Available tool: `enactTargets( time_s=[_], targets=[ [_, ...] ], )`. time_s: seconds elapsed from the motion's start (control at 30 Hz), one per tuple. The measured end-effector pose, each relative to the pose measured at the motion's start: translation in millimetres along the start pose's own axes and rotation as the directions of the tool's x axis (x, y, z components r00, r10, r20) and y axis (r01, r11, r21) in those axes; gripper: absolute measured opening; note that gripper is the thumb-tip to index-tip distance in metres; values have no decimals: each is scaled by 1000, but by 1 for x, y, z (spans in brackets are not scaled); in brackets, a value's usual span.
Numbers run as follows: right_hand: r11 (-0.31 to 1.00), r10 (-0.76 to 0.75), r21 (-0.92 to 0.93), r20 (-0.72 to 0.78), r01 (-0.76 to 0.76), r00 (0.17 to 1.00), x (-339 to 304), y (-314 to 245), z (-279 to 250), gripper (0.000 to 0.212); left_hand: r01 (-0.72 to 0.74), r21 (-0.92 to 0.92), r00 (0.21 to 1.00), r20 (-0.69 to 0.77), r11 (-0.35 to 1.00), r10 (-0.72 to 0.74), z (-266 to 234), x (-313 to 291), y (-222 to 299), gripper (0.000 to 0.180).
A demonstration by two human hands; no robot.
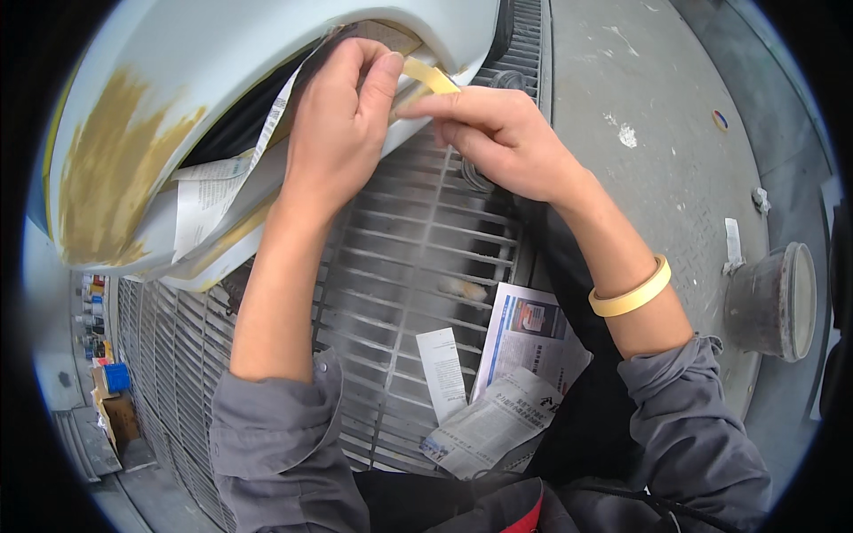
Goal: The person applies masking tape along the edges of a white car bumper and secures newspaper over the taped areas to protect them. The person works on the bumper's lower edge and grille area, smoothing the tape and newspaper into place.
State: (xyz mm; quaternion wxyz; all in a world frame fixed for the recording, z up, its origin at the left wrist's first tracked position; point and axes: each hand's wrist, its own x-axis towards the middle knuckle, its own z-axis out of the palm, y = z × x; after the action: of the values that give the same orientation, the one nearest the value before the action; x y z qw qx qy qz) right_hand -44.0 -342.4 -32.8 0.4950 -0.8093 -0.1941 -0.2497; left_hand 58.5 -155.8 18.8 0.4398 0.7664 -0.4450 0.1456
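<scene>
A pale car body panel [240,53], bumper-like, curves across the upper left with a tan sanded patch [115,169] on it. Newspaper [213,200] lines its dark opening. At the opening's edge, my left hand [342,124] is closed, thumb and forefinger pinching one end of a short yellow masking tape strip [431,75]. The other end sticks out free above my right hand [506,133]. That hand stretches its forefinger to the panel's lower edge, with the thumb and other fingers curled in; anything between them is hidden. A masking tape roll [633,289] circles my right forearm.
Below is a metal floor grating [382,266] with newspaper sheets [524,351] lying on it. A plastic bucket [773,302] and a small ring [720,121] are on the grey floor at right. Boxes and bottles [115,400] line the far left.
</scene>
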Motion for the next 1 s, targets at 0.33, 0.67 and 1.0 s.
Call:
enactTargets(
  time_s=[0.33, 0.67, 1.0],
  targets=[
    [956, 281, 149, -239, -251, 929, 9, 19, 29, 56, -198, 299, 966, -103, 934, 238, 18, -5, -11, 17],
    [984, 156, -41, -275, -174, 949, 17, 16, 20, 51, -148, 380, 963, -154, 913, 221, 15, 0, -9, 15],
    [910, -249, -393, -260, 133, 933, 18, 19, 5, 37, 19, 221, 802, -585, 975, 117, 57, 14, -6, 17]
  ],
)
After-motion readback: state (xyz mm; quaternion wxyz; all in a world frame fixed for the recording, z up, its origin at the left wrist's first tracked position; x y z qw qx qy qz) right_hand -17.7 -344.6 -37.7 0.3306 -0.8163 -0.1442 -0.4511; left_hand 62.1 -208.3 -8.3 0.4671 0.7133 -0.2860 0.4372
